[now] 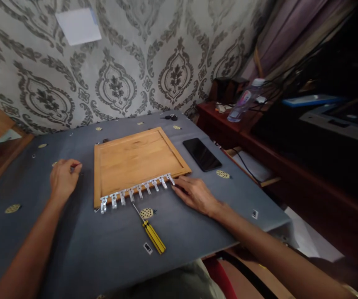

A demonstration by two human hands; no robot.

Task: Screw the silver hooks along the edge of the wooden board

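Observation:
A wooden tray-like panel (135, 160) lies on the grey-covered table (82, 236). A metal rack of several hooks (137, 192) runs along its near edge. My right hand (196, 194) rests at the rack's right end, fingers together and touching the last hook. My left hand (62, 178) lies on the cloth left of the panel, fingers curled with the tips pinched on something small I cannot make out. A yellow-handled screwdriver (150, 232) lies in front of the rack, between my arms.
A black phone (202, 154) lies right of the panel. Small dark items (170, 117) sit at the table's far edge. A plastic bottle (244, 101) stands on the dark red shelf to the right. Patterned wallpaper is behind.

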